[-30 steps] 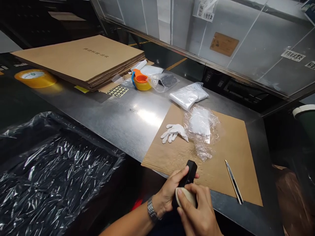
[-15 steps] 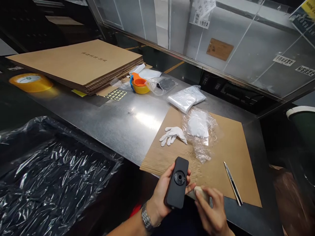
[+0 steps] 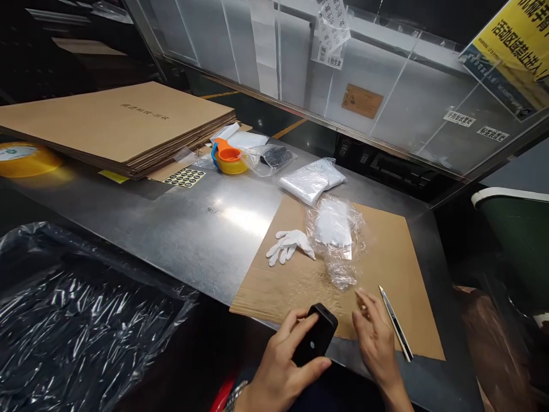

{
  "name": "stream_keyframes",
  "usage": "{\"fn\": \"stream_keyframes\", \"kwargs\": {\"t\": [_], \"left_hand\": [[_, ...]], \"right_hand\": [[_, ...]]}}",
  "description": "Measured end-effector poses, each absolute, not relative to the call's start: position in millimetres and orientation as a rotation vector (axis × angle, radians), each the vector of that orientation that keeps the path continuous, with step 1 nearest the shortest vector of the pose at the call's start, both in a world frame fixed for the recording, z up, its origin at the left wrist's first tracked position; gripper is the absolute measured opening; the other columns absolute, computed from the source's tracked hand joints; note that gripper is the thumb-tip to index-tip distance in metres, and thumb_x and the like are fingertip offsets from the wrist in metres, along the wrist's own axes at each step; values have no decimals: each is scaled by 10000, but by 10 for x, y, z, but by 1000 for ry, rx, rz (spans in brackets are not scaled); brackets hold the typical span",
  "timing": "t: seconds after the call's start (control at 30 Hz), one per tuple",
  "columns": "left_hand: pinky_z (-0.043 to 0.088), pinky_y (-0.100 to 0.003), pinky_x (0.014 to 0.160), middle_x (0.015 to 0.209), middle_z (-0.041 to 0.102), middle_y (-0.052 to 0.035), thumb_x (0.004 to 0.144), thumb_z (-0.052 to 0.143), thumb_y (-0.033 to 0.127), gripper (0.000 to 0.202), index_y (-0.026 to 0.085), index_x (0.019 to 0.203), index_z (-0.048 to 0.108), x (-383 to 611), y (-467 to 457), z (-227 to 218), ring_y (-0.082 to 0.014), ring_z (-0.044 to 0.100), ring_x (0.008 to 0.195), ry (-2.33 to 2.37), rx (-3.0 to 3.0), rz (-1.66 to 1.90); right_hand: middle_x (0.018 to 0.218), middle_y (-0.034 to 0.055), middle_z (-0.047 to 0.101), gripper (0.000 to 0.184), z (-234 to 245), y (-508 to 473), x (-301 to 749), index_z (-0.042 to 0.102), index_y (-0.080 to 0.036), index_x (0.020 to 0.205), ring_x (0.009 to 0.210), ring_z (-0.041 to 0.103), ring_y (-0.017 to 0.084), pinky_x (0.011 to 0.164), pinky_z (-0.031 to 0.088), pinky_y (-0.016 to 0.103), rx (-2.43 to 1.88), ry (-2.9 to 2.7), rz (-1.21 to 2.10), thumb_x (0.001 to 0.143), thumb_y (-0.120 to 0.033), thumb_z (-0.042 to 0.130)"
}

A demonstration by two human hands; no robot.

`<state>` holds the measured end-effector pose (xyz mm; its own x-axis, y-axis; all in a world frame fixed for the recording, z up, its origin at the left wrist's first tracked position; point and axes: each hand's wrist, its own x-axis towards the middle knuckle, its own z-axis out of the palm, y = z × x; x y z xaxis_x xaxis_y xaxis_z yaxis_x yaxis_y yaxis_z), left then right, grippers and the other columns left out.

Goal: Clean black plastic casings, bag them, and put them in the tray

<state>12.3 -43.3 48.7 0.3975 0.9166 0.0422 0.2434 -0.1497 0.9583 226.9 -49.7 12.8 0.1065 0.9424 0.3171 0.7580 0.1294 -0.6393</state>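
My left hand is closed round a black box-shaped device with rounded corners, its fingers on the top edge and the thumb along the near side. A small light spot shows on the device's face. To its right, my right hand is held apart from it, fingers loosely bent and spread, with nothing visible in them. Just beyond that hand lies a slim cutter knife on a flat cardboard sheet. A white glove and a crumpled clear plastic bag with white contents rest on the same sheet.
A stack of cardboard stands at the back left, with a yellow tape roll beside it. An orange and yellow tape dispenser and plastic packets sit along the metal table. A black plastic-lined container is at left.
The black device has been turned in my left hand, so its round ring no longer shows. My right hand has moved up, and the pale object at its fingertips is out of sight.
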Motion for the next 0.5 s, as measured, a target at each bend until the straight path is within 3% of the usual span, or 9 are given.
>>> {"fn": "stream_keyframes", "kwargs": {"t": [0.1, 0.17, 0.33, 0.5], "left_hand": [[434, -285, 942, 1207, 536, -94, 733, 706, 312, 509, 259, 1208, 533, 152, -445, 509, -245, 538, 1119, 1028, 1726, 810], [464, -287, 900, 1185, 560, -83, 723, 716, 298, 511, 274, 1186, 503, 163, -466, 494, -241, 560, 1091, 978, 1642, 832], [497, -272, 808, 1105, 622, -67, 780, 647, 267, 514, 272, 1219, 382, 160, -511, 534, -191, 612, 977, 829, 1146, 749], [487, -262, 774, 1068, 653, -75, 754, 665, 255, 447, 237, 1162, 484, 185, -544, 652, -191, 616, 946, 831, 1061, 743]], "right_hand": [[1117, 56, 572, 384, 418, -639, 2004, 437, -306, 1273, 902, 585, 167, 753, 513, 277, -1362, -1510, 965, 897, -358, 495], [1036, 36, 604, 341, 506, -680, 1908, 483, -316, 1210, 860, 593, 151, 692, 508, 232, -1267, -1338, 1182, 875, -344, 544], [851, 15, 582, 204, 519, -689, 1894, 570, -267, 1049, 709, 550, 114, 566, 477, 189, -1155, -1158, 1395, 850, -312, 584], [777, -9, 521, 141, 496, -704, 1953, 583, -247, 967, 607, 500, 85, 528, 443, 191, -1092, -1164, 1462, 833, -289, 600]]}}
